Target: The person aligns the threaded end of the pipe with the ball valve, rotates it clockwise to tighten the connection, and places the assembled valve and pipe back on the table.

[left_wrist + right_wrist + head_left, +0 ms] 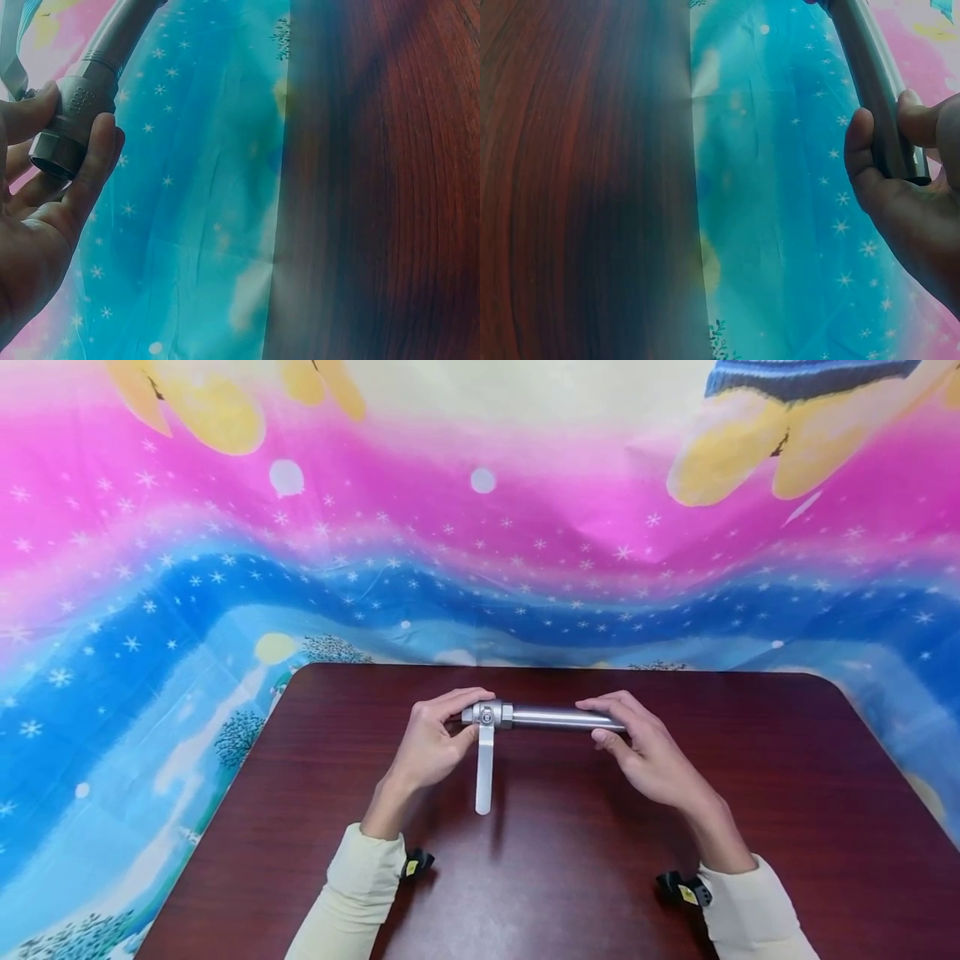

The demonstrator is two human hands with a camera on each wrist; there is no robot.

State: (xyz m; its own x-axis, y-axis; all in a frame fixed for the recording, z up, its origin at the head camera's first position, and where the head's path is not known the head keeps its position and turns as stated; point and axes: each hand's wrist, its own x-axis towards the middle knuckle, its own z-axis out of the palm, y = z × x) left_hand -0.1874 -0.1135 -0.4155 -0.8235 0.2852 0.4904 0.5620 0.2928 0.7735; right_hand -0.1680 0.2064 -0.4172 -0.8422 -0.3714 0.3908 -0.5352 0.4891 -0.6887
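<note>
The left hand (427,747) gripped the metal valve (491,716) at its nut end; the right hand (648,756) curled round its pipe (562,718), above the table (750,793). Likely next: turning the white handle (484,772).

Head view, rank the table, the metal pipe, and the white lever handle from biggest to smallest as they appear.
1. Table, by far the largest.
2. Metal pipe, held at its ends by the left hand and right hand.
3. White lever handle, shorter and thinner than the pipe.
</note>
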